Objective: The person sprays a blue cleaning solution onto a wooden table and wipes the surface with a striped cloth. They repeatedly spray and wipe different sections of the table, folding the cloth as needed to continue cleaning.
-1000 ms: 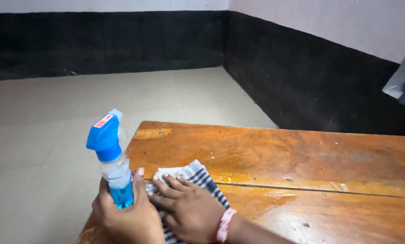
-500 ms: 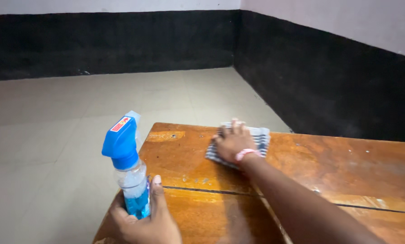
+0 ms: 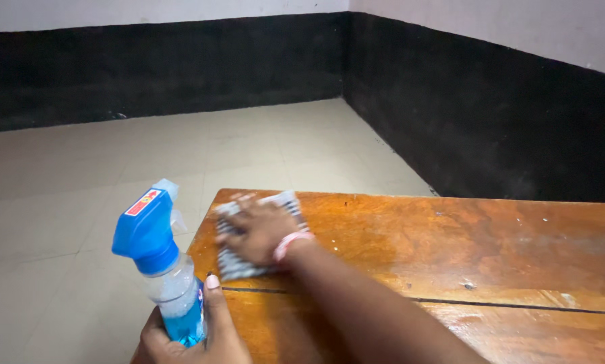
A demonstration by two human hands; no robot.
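Observation:
My left hand [image 3: 194, 334] grips a clear spray bottle [image 3: 164, 269] with a blue trigger head and blue liquid, held upright at the near left corner of the table. My right hand [image 3: 258, 229] lies flat on a checked grey-and-white cloth [image 3: 235, 266], pressing it onto the wooden table [image 3: 464, 249] near its far left corner. A pink band circles my right wrist. The hand hides most of the cloth.
The table top is glossy brown wood with a seam running across it and pale scuffs toward the right. Beyond its left edge lies a beige tiled floor [image 3: 80, 202]. A black-painted lower wall [image 3: 484, 108] runs behind and along the right.
My right hand has slid the cloth from the near table edge out to the far edge, then leftward to the corner. The bottle stays upright in my left hand.

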